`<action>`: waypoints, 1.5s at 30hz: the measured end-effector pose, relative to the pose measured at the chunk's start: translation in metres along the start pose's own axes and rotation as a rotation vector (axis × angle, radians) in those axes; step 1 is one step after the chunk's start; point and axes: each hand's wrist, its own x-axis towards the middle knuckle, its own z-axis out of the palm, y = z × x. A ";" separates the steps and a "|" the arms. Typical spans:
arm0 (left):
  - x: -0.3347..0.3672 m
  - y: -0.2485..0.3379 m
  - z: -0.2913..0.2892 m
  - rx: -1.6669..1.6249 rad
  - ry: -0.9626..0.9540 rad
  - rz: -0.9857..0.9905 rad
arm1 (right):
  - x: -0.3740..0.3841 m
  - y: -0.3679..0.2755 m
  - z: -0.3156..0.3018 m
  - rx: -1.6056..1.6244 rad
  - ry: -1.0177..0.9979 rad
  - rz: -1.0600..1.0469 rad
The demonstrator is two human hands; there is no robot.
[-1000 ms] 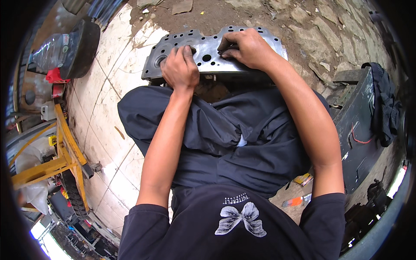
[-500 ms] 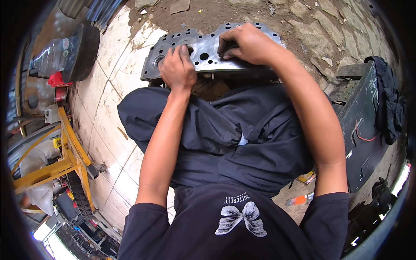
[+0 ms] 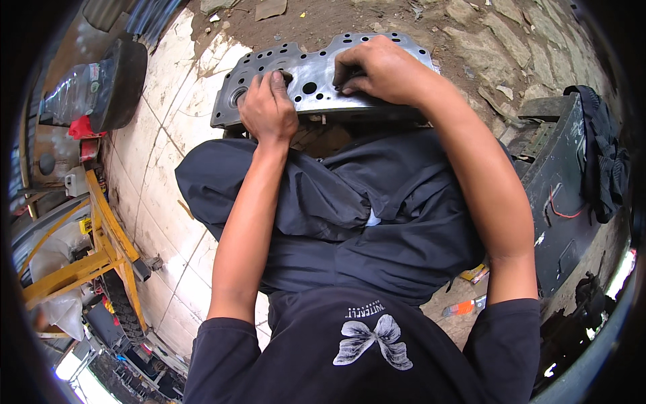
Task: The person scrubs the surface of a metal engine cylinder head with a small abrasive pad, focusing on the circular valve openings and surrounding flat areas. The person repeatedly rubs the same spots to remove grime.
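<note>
A grey metal cylinder head [image 3: 316, 67] lies flat in front of my crossed legs, its face full of round holes. My left hand [image 3: 269, 111] rests on its left part, beside a large round recess [image 3: 237, 97]. The fingers there are curled, with something dark at the tips that I cannot make out. My right hand [image 3: 377, 71] bends over the right half of the cylinder head. Its fingers and thumb curl down close together, tips dark against the metal. Whatever they hold, if anything, is hidden.
At left stand a yellow metal frame [image 3: 111, 232] and a clear plastic bottle [image 3: 81, 87] by a dark round pan. A dark metal box [image 3: 558, 188] with black cloth [image 3: 599, 155] stands at right. An orange-handled brush [image 3: 464, 308] lies by my right elbow. Flat stones cover the ground beyond.
The whole view has shifted slightly, so the scene sits a little farther left. Both hands stay curled at nearly the same spots on the cylinder head.
</note>
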 end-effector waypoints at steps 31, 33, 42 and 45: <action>0.000 0.004 0.006 0.043 0.022 0.004 | -0.002 -0.006 0.034 -0.051 0.324 0.176; -0.003 0.001 0.004 0.054 0.013 0.003 | -0.005 -0.010 0.033 -0.049 0.272 0.169; -0.001 0.003 0.007 0.036 0.043 0.012 | -0.001 -0.009 0.050 -0.165 0.437 0.255; 0.000 0.004 0.007 0.045 0.022 -0.006 | 0.000 -0.010 0.044 -0.131 0.351 0.203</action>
